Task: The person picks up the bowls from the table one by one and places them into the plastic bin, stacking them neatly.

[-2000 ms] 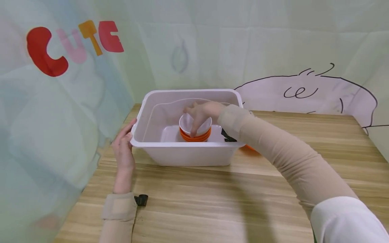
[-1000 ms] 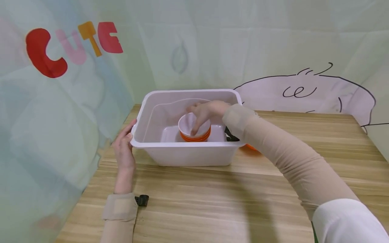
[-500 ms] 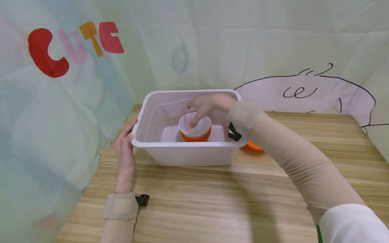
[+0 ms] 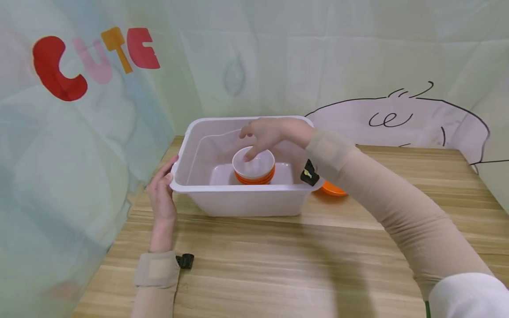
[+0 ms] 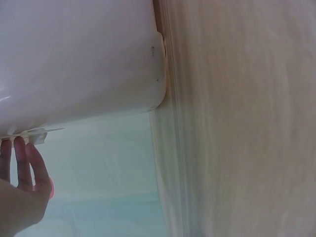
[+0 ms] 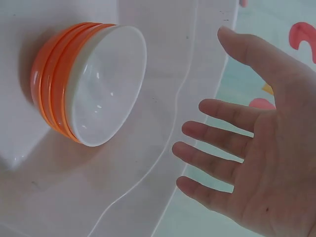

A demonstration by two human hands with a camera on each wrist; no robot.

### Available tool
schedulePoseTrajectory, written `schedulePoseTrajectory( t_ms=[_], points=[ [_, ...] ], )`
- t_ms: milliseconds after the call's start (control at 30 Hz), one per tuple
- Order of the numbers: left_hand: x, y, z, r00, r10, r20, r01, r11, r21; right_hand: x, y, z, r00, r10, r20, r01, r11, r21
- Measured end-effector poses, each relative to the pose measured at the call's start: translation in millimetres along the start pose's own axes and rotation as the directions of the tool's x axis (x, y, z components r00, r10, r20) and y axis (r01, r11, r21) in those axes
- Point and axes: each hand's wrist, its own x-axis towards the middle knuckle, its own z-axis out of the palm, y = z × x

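Observation:
A white plastic tub (image 4: 246,201) stands on the wooden table, with a nested stack of bowls (image 4: 254,165) upright on its floor. The bowls are orange outside, and the top one is white inside. My right hand (image 4: 270,132) hovers over the stack with fingers spread. In the right wrist view the right hand (image 6: 266,148) holds nothing and stands apart from the bowls (image 6: 89,89). My left hand (image 4: 162,192) holds the tub's left rim. Its fingertips touch the underside of the rim in the left wrist view, where the left hand (image 5: 24,192) shows only partly.
An orange item (image 4: 334,189) lies on the table (image 4: 254,265) just right of the tub, partly hidden by the right forearm. Printed cloth (image 4: 254,66) hangs behind and at the left. A black wrist camera (image 4: 186,261) sticks out from the left wrist.
My right hand has lifted from the bowl stack and drawn back slightly to the right, revealing more of the top bowl and the orange item. The left hand and the tub have stayed put.

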Motion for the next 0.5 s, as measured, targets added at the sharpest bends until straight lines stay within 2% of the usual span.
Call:
schedulePoseTrajectory(
  t_ms=[300,500],
  points=[
    [1.1,0.3,-1.3,1.0,-0.019,-0.004,0.019,1.0,0.006,-15.0,0.3,-2.4,0.987,-0.044,-0.151,0.054,0.997,0.06],
    [1.2,0.5,-1.2,1.0,-0.021,-0.004,0.021,1.0,0.01,-27.7,5.7,1.1,0.957,-0.095,-0.274,0.121,0.989,0.079]
  ],
)
